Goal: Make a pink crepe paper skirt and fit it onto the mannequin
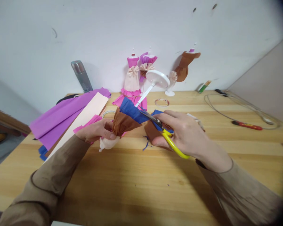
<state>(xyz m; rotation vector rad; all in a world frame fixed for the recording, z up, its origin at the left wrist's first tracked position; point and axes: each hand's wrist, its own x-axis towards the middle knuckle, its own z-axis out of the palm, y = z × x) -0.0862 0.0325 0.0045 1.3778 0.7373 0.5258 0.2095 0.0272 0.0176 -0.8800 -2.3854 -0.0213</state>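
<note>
My left hand (100,131) is closed around a small white dress form (109,143), tipped on its side with its round base (157,78) pointing up and away. Brown crepe paper (123,121) is gathered around the form, with a blue crepe paper band (133,111) along its outer edge. My right hand (182,131) grips yellow-handled scissors (171,141), whose dark blades meet the blue edge. Beneath the right hand lie more brown and blue paper pieces (152,131), partly hidden. Thin blue scraps (146,143) rest on the table below the blades.
Several dressed forms (132,75) stand along the wall. Purple crepe paper (70,114) and a cream sheet (84,117) lie at left, near a thermos flask (82,77). A tape roll (162,102), a green-and-orange box (204,87) and a cable with a red tool (247,125) occupy the right side.
</note>
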